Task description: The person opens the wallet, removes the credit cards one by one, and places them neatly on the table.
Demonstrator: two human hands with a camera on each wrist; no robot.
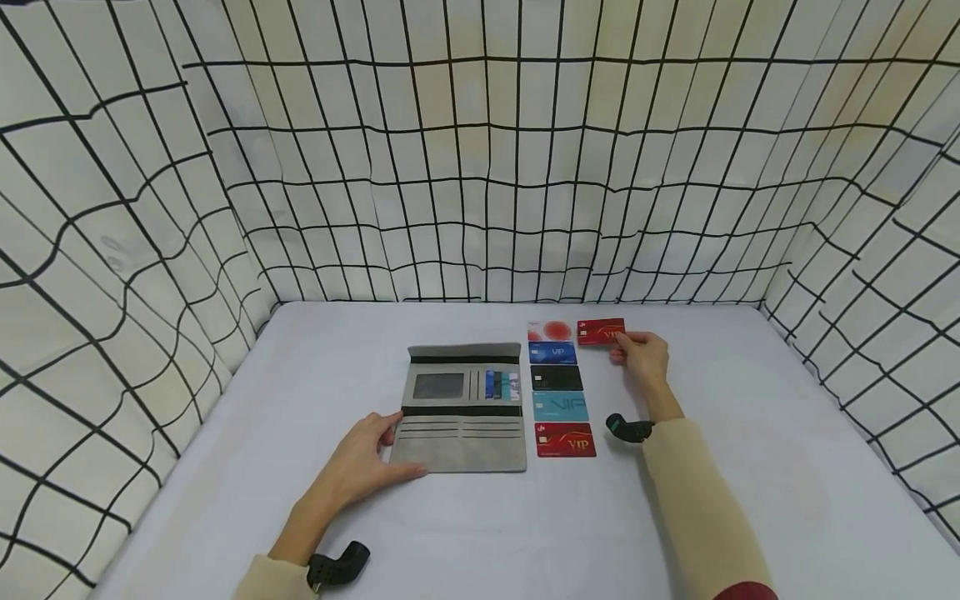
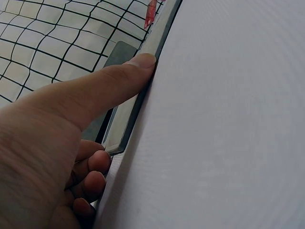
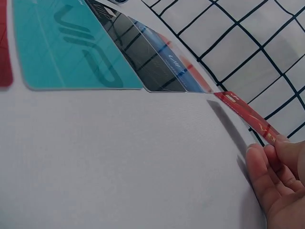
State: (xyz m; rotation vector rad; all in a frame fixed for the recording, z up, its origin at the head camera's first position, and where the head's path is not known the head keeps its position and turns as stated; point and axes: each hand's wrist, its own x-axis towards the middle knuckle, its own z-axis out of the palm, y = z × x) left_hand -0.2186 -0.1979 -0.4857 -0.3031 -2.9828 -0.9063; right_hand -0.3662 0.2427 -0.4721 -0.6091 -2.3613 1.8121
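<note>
A grey long wallet (image 1: 461,454) lies unfolded on the white table, with several small cards (image 1: 502,386) in its upper right slots and a clear window at upper left. My left hand (image 1: 367,454) holds its near left corner, thumb on the front edge, fingers curled at the left side. My right hand (image 1: 643,358) pinches a red VIP card (image 1: 598,331) by its right end, raised and tilted over the table. Beside the wallet runs a column of cards: a white card with red circles (image 1: 550,332), a blue card (image 1: 552,353), a black card (image 1: 557,378), a teal card (image 3: 76,45) and another red VIP card (image 1: 566,440).
White walls with a black grid net (image 1: 487,179) stand behind and at both sides of the white table (image 1: 480,542). A dark wrist device (image 1: 339,565) sits on the left wrist, and a similar one (image 1: 628,428) on the right.
</note>
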